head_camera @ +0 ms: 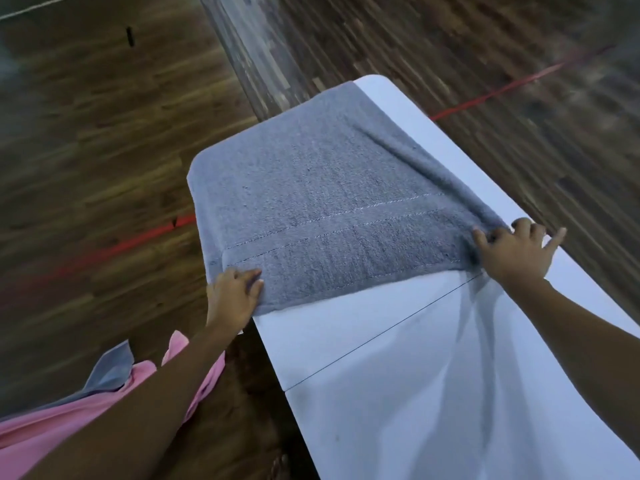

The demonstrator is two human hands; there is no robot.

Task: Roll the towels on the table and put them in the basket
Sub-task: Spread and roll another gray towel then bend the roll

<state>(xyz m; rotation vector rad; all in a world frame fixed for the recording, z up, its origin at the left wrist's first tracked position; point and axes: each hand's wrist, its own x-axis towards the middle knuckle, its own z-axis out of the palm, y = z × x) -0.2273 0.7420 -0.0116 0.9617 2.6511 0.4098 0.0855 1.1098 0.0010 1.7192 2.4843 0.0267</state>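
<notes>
Head view, left hand [233, 294], right hand [516, 251] gripping fuzzy towel [329, 202]

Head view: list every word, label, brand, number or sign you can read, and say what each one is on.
None: no readable text anywhere in this view.
On the grey towel: only stitched lines, no tag or label showing.
On the white table: a thin seam line, no print.
On the floor: red lines and a small dark mark, motion-blurred, no letters.
</notes>
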